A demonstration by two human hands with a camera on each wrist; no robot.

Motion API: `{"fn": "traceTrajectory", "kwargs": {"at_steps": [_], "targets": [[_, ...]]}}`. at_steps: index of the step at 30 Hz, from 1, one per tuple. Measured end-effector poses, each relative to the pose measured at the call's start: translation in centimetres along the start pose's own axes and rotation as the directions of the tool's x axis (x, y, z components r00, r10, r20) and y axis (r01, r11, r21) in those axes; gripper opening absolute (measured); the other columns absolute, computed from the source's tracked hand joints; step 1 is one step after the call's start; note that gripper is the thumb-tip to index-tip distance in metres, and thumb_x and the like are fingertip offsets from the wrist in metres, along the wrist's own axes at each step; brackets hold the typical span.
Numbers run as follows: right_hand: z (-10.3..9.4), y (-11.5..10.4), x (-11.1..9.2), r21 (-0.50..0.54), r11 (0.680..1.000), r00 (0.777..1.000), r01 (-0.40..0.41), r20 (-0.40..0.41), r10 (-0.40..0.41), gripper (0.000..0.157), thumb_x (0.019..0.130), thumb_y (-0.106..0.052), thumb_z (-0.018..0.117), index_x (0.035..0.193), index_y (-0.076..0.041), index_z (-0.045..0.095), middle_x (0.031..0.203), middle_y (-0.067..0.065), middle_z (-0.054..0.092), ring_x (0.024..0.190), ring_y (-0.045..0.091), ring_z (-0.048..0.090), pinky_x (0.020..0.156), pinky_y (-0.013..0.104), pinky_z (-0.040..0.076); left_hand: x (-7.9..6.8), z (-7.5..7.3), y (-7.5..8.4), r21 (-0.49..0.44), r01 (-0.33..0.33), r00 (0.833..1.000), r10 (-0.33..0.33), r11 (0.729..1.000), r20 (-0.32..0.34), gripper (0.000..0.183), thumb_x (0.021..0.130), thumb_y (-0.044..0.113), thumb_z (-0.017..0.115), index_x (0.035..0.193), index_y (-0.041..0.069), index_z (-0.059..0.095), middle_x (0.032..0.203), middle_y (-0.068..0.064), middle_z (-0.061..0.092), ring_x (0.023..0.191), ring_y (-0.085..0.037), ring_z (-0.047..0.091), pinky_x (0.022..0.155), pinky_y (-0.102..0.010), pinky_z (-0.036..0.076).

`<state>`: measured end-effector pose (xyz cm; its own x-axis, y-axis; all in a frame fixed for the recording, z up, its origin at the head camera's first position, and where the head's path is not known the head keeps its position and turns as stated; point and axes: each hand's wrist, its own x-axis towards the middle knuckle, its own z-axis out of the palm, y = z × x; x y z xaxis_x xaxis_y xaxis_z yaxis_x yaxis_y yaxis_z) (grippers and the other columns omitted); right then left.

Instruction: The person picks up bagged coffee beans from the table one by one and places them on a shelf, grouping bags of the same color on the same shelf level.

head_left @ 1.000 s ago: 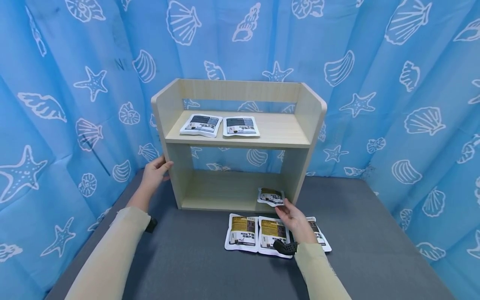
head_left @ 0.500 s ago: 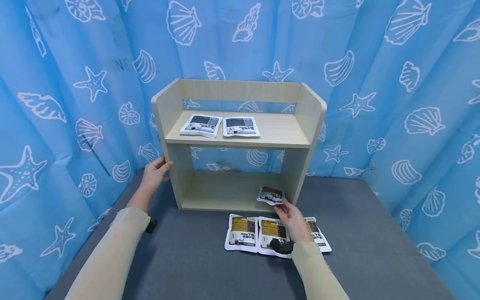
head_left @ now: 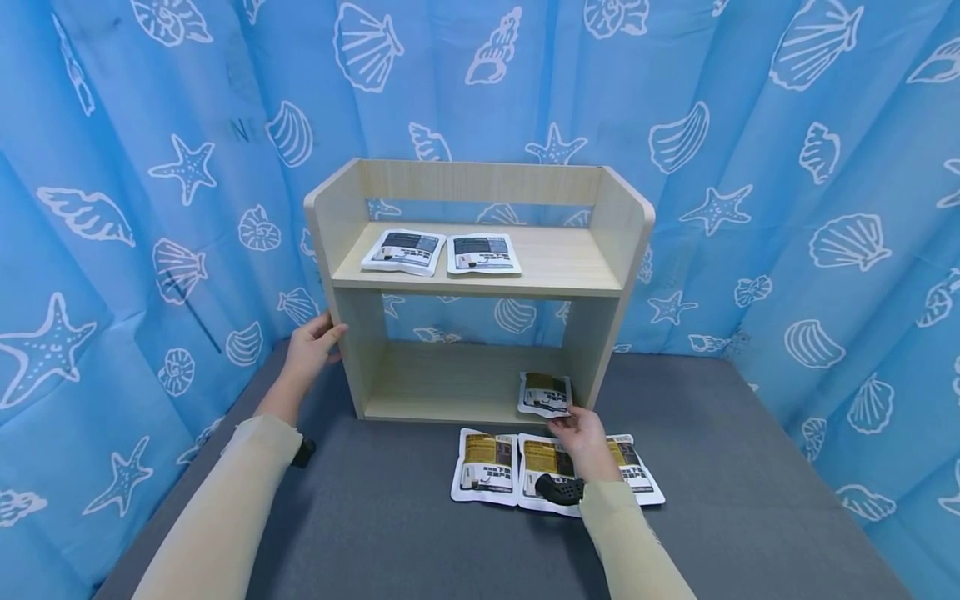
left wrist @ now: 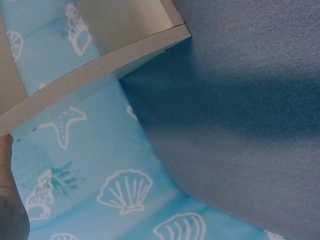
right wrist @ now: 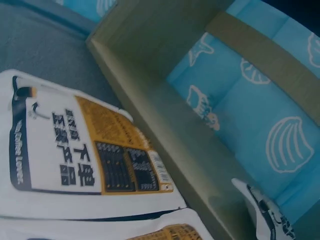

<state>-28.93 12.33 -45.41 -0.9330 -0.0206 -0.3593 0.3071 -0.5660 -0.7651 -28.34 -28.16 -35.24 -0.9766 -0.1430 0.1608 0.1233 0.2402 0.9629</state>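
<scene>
My right hand (head_left: 583, 440) pinches the near right corner of a white pouch (head_left: 545, 393) with a brown-and-white label. That pouch lies at the right end of the lower board of a small wooden shelf (head_left: 480, 292), by the right side panel. In the right wrist view, only a piece of the pouch (right wrist: 265, 212) shows at the bottom right, and the fingers are out of sight. At the left side panel my left hand (head_left: 309, 343) touches the outer face and front edge with extended fingers. Its thumb (left wrist: 6, 160) appears against the edge in the left wrist view.
Three similar pouches lie in a row before the shelf: left (head_left: 486, 468), middle (head_left: 542, 454) and right (head_left: 637, 479), partly under my right forearm. Two pouches with dark labels (head_left: 405, 250) lie on the upper board. A blue shell-patterned curtain (head_left: 750, 167) hangs behind the grey table (head_left: 360, 517).
The held pouch has come down from a tilt to lie flatter on the lower board, shifting slightly right. My right hand has moved slightly with it. The left hand has stayed put.
</scene>
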Motion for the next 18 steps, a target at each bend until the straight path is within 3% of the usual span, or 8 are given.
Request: {"fn": "traceTrajectory", "kwargs": {"at_steps": [2, 3, 5, 6, 8, 9, 10, 18], "targets": [[0.3, -0.3, -0.1, 0.325, 0.944, 0.996, -0.058, -0.049, 0.078, 0.057, 0.105, -0.007, 0.024, 0.152, 0.004, -0.008, 0.159, 0.021, 0.0, 0.145, 0.027, 0.007, 0.116, 0.037, 0.015, 0.0, 0.0, 0.0, 0.006, -0.002, 1.0, 0.002, 1.0, -0.001, 0.055, 0.103, 0.025, 0.051, 0.152, 0.009, 0.031, 0.151, -0.021, 0.034, 0.136, -0.038, 0.035, 0.101, -0.058, 0.04], [0.3, -0.3, -0.3, 0.248, 0.968, 0.998, -0.046, -0.036, 0.057, 0.057, 0.105, -0.004, 0.026, 0.151, 0.006, -0.006, 0.158, 0.024, 0.002, 0.145, 0.029, 0.011, 0.116, 0.038, 0.017, 0.0, 0.0, -0.1, 0.009, -0.003, 1.0, 0.003, 1.0, -0.002, 0.055, 0.103, 0.025, 0.051, 0.152, 0.009, 0.031, 0.151, -0.022, 0.035, 0.136, -0.038, 0.035, 0.101, -0.058, 0.04], [0.0, -0.3, -0.9, -0.104, 0.994, 0.999, 0.036, 0.02, -0.034, 0.054, 0.104, -0.001, 0.034, 0.15, 0.012, 0.009, 0.155, 0.027, 0.018, 0.141, 0.031, 0.026, 0.112, 0.039, 0.029, 0.1, 0.0, -0.1, 0.014, -0.004, 1.0, 0.004, 1.0, -0.004, 0.055, 0.103, 0.025, 0.051, 0.152, 0.009, 0.032, 0.151, -0.022, 0.035, 0.136, -0.038, 0.036, 0.1, -0.058, 0.04], [-0.2, -0.2, -1.2, -0.317, 0.942, 0.994, 0.11, 0.056, -0.097, 0.051, 0.103, 0.001, 0.038, 0.147, 0.015, 0.017, 0.151, 0.03, 0.027, 0.137, 0.034, 0.033, 0.109, 0.04, 0.034, 0.1, 0.0, -0.1, 0.015, -0.004, 1.0, 0.004, 1.0, -0.003, 0.055, 0.103, 0.024, 0.051, 0.152, 0.009, 0.032, 0.151, -0.022, 0.035, 0.136, -0.038, 0.036, 0.1, -0.058, 0.04], [-0.6, -0.1, -2.1, -0.647, 0.721, 0.968, 0.247, 0.129, -0.216, 0.046, 0.1, 0.002, 0.048, 0.14, 0.018, 0.033, 0.14, 0.033, 0.043, 0.128, 0.038, 0.046, 0.103, 0.045, 0.042, 0.1, 0.0, -0.1, 0.015, -0.004, 1.0, 0.004, 1.0, 0.0, 0.055, 0.103, 0.025, 0.051, 0.152, 0.009, 0.031, 0.151, -0.022, 0.035, 0.136, -0.038, 0.036, 0.1, -0.058, 0.04], [-0.9, -0.1, -2.4, -0.741, 0.603, 0.951, 0.295, 0.165, -0.262, 0.043, 0.098, 0.001, 0.052, 0.137, 0.018, 0.04, 0.134, 0.033, 0.049, 0.123, 0.039, 0.051, 0.1, 0.048, 0.045, 0.1, 0.0, -0.1, 0.015, -0.002, 1.0, 0.002, 1.0, 0.001, 0.055, 0.103, 0.025, 0.05, 0.152, 0.009, 0.031, 0.151, -0.022, 0.034, 0.136, -0.038, 0.036, 0.1, -0.058, 0.04], [-1.1, -0.1, -2.8, -0.785, 0.53, 0.939, 0.32, 0.19, -0.286, 0.042, 0.098, -0.002, 0.055, 0.134, 0.016, 0.046, 0.132, 0.03, 0.053, 0.121, 0.038, 0.053, 0.098, 0.049, 0.046, 0.1, 0.0, -0.1, 0.014, 0.0, 1.0, 0.0, 1.0, 0.002, 0.055, 0.103, 0.025, 0.05, 0.152, 0.01, 0.031, 0.151, -0.021, 0.034, 0.136, -0.038, 0.035, 0.101, -0.058, 0.04], [-2.1, -1.1, -4.7, -0.803, 0.516, 0.949, 0.298, 0.189, -0.254, 0.047, 0.1, -0.012, 0.054, 0.137, 0.016, 0.042, 0.139, 0.032, 0.046, 0.128, 0.041, 0.045, 0.103, 0.053, 0.039, 0.0, 0.0, -0.1, 0.015, 0.005, 1.0, -0.005, 1.0, -0.001, 0.056, 0.103, 0.025, 0.05, 0.152, 0.01, 0.03, 0.152, -0.021, 0.034, 0.137, -0.038, 0.035, 0.101, -0.058, 0.039]]}}
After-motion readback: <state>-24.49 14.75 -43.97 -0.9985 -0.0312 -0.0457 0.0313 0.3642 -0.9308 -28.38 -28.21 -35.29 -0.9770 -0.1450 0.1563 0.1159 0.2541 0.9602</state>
